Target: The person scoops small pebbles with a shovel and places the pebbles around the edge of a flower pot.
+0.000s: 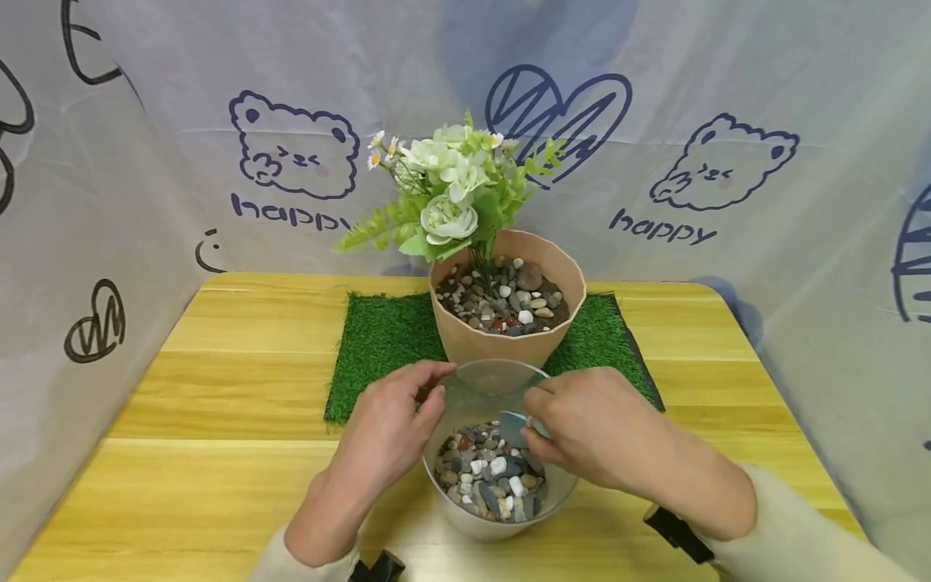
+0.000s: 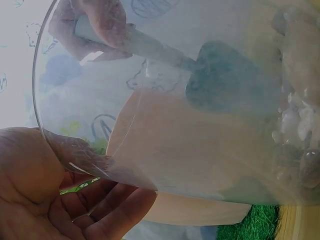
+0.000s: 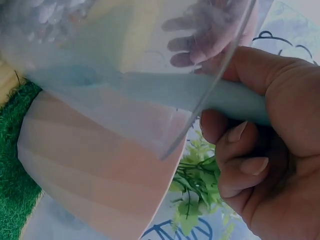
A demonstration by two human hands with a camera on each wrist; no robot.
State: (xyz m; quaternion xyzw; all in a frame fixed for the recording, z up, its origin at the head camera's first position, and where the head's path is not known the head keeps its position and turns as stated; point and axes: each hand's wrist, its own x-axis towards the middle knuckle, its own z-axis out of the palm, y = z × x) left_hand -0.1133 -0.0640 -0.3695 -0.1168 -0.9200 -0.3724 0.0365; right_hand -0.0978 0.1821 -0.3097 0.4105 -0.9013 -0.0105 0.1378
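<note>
A clear plastic bucket (image 1: 465,396) stands upright on the table, with mixed pebbles (image 1: 494,477) in its bottom. My left hand (image 1: 393,416) holds the bucket's rim at its left side, fingers bent against the wall in the left wrist view. The right hand (image 1: 589,416) grips the handle of a small blue-green trowel (image 2: 220,80), fingers curled round it. The trowel's blade (image 1: 512,427) points down inside the bucket, just above the pebbles; whether it touches them I cannot tell. Right behind the bucket sits a peach flowerpot (image 1: 502,347) with soil and pebbles.
White flowers with green leaves (image 1: 447,218) stand in the flowerpot. Under the pot lies a green turf mat (image 1: 378,339) on the wooden table (image 1: 240,388). A white cloth (image 1: 407,65) with bear and heart drawings hangs behind and at both sides.
</note>
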